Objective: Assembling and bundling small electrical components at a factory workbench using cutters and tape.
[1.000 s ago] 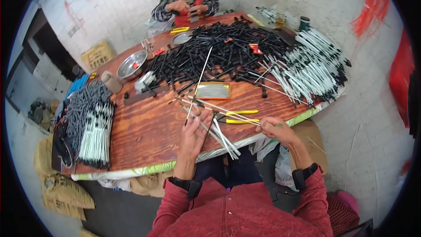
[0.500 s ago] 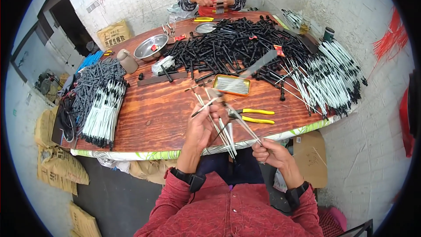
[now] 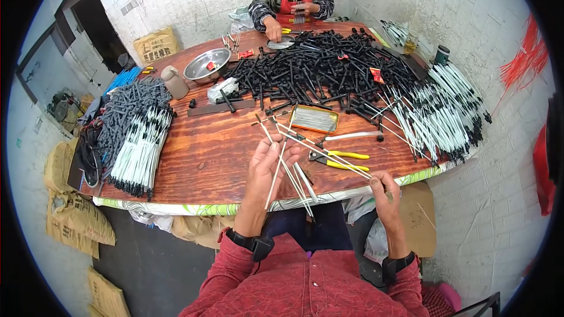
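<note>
My left fingers point(image 3: 260, 151) pinch pale rods point(image 3: 272, 185) and my right fingers point(image 3: 385, 182) grip more above the bench point(image 3: 205, 164), the black-tipped stack point(image 3: 132, 164) seemingly done, the loose black heap point(image 3: 317, 61) seemingly waiting.

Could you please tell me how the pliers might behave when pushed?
Lying flat, the pliers probably won't roll. Their metallic-looking head suggests weight for their size, and the parted yellow handles may swing closed.

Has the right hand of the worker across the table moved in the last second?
Yes. The co-worker's right hand has come down and toward the camera, to the silver dish; earlier it was farther back, clear of that dish.
</note>
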Demonstrator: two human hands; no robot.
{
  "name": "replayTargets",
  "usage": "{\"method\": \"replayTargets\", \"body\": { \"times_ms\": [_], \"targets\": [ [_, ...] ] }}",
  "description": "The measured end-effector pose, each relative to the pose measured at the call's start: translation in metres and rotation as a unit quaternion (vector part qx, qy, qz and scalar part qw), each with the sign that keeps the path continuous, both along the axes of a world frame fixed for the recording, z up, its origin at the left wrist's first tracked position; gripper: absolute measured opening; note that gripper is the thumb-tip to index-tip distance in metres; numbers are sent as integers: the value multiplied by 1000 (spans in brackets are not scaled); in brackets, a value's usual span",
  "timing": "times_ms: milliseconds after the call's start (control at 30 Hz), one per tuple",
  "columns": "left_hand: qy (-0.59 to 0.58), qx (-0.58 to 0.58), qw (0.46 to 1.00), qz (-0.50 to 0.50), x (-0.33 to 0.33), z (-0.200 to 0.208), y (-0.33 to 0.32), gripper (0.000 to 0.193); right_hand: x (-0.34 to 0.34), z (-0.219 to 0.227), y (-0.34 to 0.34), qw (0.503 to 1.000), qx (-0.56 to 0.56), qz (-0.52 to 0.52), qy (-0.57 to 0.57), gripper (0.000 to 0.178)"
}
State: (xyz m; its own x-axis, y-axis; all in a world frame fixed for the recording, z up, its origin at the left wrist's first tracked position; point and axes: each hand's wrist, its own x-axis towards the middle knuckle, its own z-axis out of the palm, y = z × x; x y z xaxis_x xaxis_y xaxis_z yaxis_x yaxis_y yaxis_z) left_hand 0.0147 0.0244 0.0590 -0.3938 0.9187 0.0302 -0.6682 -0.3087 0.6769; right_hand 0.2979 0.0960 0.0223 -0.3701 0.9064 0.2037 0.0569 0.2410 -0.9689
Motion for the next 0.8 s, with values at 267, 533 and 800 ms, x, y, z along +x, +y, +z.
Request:
{"method": "replayTargets", "body": {
  "times_ms": [267,533,800],
  "targets": [
    [31,-25,999,-13,3,-14,12,27,-7,10,-11,995,84,-16,-51,16],
    [-69,-23,997,37,8,-22,22,22,-25,-20,-37,1000,11,6,0,15],
    [-73,6,997,18,3,-21,16,21,-37,-32,-54,968,-203,70,133,16]
  ]
}}
